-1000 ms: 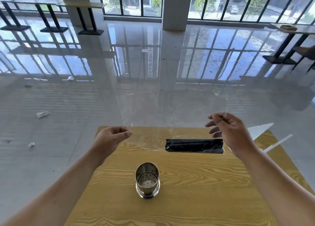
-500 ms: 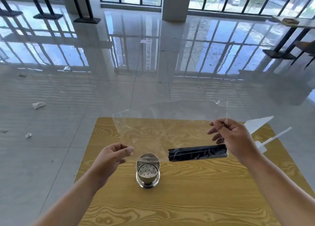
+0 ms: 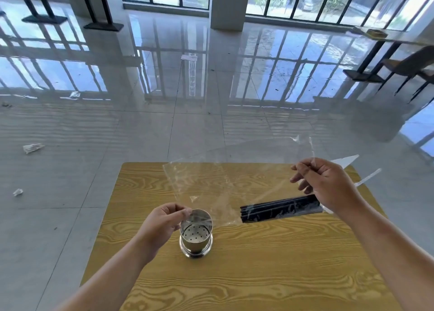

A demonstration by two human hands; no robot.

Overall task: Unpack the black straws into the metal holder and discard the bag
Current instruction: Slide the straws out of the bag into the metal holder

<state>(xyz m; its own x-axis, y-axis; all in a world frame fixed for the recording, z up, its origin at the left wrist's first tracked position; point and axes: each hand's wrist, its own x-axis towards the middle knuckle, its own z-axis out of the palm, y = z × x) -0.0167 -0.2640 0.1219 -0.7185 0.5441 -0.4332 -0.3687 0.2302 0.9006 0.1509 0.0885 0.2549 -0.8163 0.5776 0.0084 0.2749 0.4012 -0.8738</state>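
A clear plastic bag hangs stretched between both my hands above the wooden table. A bundle of black straws lies inside its lower right part, tilted slightly up to the right. My left hand pinches the bag's lower left corner right at the rim of the metal holder. My right hand pinches the bag's upper right edge, above the straws' right end. The holder stands upright, a perforated steel cup with nothing inside it.
A white paper shape and a white strip lie at the table's far right corner. Crumpled scraps lie on the glossy tiled floor to the left. Tables and a chair stand far off.
My left hand has moved down and right with its corner of the bag, reaching the holder's rim. The straws have tilted, their left end lower. The right hand stays raised.
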